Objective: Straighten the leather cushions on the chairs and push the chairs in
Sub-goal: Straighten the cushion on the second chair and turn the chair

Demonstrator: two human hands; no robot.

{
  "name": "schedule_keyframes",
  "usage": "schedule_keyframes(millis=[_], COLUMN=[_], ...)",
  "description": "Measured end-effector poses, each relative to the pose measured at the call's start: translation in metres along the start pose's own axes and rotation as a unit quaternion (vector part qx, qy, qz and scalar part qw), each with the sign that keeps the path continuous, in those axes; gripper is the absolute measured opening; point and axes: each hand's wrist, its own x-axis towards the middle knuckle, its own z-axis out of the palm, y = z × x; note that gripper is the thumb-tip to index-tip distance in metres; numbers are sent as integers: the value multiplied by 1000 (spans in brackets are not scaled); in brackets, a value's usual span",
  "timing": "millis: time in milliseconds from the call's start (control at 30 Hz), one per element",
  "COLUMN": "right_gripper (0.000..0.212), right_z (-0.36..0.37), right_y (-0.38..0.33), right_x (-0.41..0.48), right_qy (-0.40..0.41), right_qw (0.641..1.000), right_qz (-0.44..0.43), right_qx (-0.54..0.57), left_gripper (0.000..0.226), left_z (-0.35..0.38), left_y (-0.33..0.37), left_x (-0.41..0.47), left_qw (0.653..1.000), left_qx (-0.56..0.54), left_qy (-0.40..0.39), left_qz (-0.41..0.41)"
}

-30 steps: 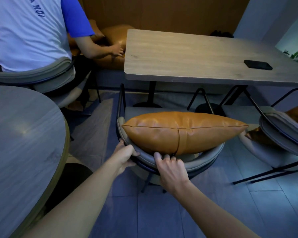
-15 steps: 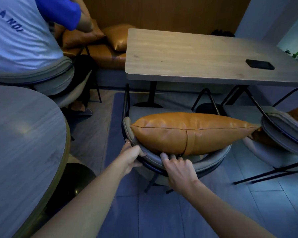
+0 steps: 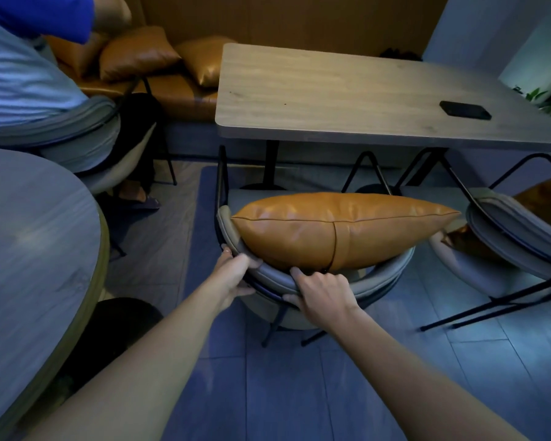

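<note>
At the far left a round counter (image 3: 29, 237) fills the edge of my view, and beyond it another person (image 3: 26, 65) sits in a grey chair with their back to me. Tan cushions (image 3: 140, 54) lie on the bench behind them. My left hand (image 3: 234, 275) is clamped on the curved grey backrest of the chair (image 3: 379, 278) in front of me, thumb on top and fingers wrapped underneath. Just beside it, my right hand (image 3: 323, 292) grips the same backrest, fingers curled over the top edge and touching the leather cushion (image 3: 341, 230). That cushion stands on edge along the backrest, its seam facing me. The chair sits at the near edge of the rectangular counter (image 3: 347, 97), where a dark phone (image 3: 465, 110) lies. At the right, a second chair (image 3: 516, 237) holds another tan cushion (image 3: 547, 198).
</note>
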Motion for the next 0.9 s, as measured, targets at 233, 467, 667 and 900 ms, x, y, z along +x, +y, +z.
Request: schedule_keyframes(millis=[233,467,667,900], right_gripper=[51,51,49,37], right_z=[-4,1,3,-7], right_y=[-4,9,7,-11], right_x=[2,-3,-3,-6], right_qy=[-37,-40,-16,-4], right_qw=[999,991,992,995], right_qz=[-17,36,41,62], right_qx=[9,122,122,75], left_gripper=[62,74,77,80], left_z=[-10,-7,-11,-19], left_y=[-7,-5,-9,-10], left_x=[2,7,8,10], left_qw=[1000,1000,1000,1000], left_qx=[8,13,18,-2], left_qy=[-6,-7,-10,7], left_qz=[-12,-9,8,6])
